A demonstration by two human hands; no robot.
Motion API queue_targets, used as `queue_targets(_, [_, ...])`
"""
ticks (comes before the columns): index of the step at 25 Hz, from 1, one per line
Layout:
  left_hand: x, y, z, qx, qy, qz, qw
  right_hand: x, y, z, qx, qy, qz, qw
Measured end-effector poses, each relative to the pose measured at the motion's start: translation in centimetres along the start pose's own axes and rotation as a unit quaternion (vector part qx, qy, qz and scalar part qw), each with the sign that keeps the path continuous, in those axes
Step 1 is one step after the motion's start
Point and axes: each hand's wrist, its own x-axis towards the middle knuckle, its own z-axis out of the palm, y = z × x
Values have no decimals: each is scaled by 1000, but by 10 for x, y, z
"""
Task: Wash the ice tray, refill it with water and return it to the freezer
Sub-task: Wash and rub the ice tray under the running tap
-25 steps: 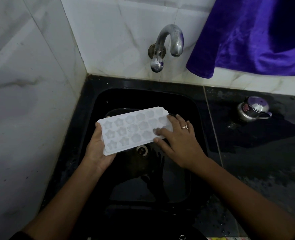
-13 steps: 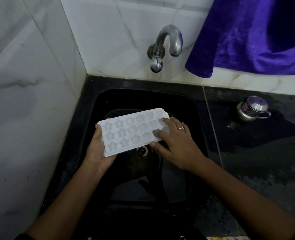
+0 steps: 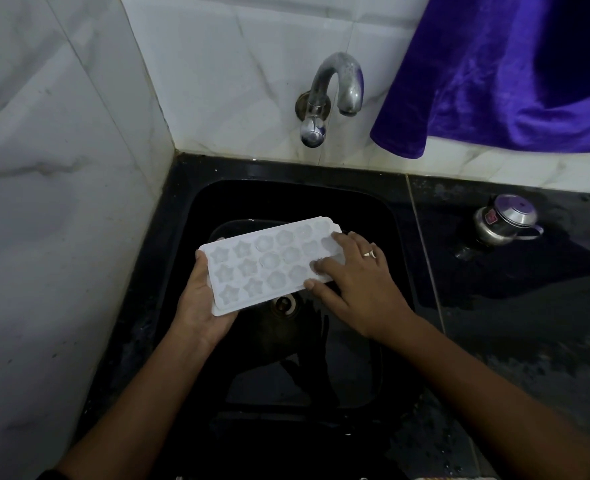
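Tray position: white plastic ice tray [image 3: 273, 261] with star and flower moulds held level, cavities up, over the middle of the black sink [image 3: 387, 216], above the drain [image 3: 284, 304]. Left hand [image 3: 200, 306] grips the tray's left end, palm beneath, thumb on the edge. Right hand [image 3: 356, 282], ring on one finger, lies on the right end; fingers [image 3: 324, 268] extended flat over the moulds, thumb at the near edge. Curved steel tap [image 3: 335, 91] on the tiled wall behind. Small lidded steel pot [image 3: 505, 220] on the black table [image 3: 529, 306] right of the sink. Purple cloth [image 3: 494, 81] hangs above it.
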Motion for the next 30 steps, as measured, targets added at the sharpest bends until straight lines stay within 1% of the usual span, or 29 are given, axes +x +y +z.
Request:
queue_targets(2, [1, 2, -1, -1, 1, 7, 1000, -4, 2, 3, -3, -16, -32, 999])
queue_targets(3, [0, 1, 0, 1, 0, 7, 1000, -5, 4, 1, 0, -20, -35, 999])
queue_targets(6, [-3, -2, 1, 0, -5, 8, 1000, -3, 5, -4, 22, -8, -9, 1000])
queue_targets(9, [-5, -3, 3, 5, 1, 14, 1000, -7, 7, -1, -5, -11, -41, 999])
queue_targets(12, [-7, -6, 4, 5, 6, 5, 1000, -7, 7, -2, 5, 8, -16, 1000])
queue_targets(16, [-15, -11, 8, 15, 17, 16, 1000, -10, 12, -3, -5, -10, -46, 999])
queue_targets(19, [-21, -16, 12, 12, 25, 24, 999, -12, 16, -9, 5, -2, -25, 1000])
queue_targets(22, [-26, -20, 19, 15, 33, 30, 999, -14, 19, -8, -8, -13, -48, 999])
queue_targets(25, [-29, -26, 22, 19, 36, 36, 999, -16, 24, -12, 13, -9, -24, 1000])
queue_targets(28, [-29, -34, 23, 22, 41, 45, 998, -17, 31, -12, 3, -29, -62, 998])
queue_targets(30, [-29, -38, 24, 16, 47, 47, 998, -15, 35, -13, 12, -23, -47, 999])
